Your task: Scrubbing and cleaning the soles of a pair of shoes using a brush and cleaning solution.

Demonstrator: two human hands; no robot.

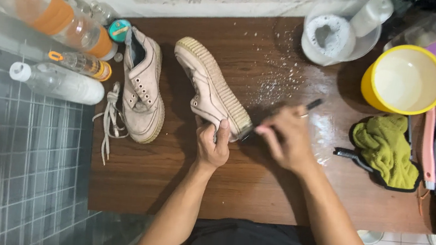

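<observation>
A beige suede sneaker [208, 86] lies tipped on its side on the brown wooden table [254, 191], ribbed sole facing right. My left hand [213, 145] grips its near end. My right hand [285, 137] is blurred and holds a thin dark-handled brush [313, 104] against the edge of the sole. The matching sneaker [143, 85] stands upright to the left, laces removed. Loose laces [110, 119] lie beside it at the table's left edge.
Plastic bottles [51, 16] lie on the grey tiled ledge at left. A glass bowl of white powder [331, 34] and a yellow bowl [403, 80] stand at the back right. A green cloth [385, 151] and a pink brush [430, 150] lie right. White powder speckles the wet tabletop.
</observation>
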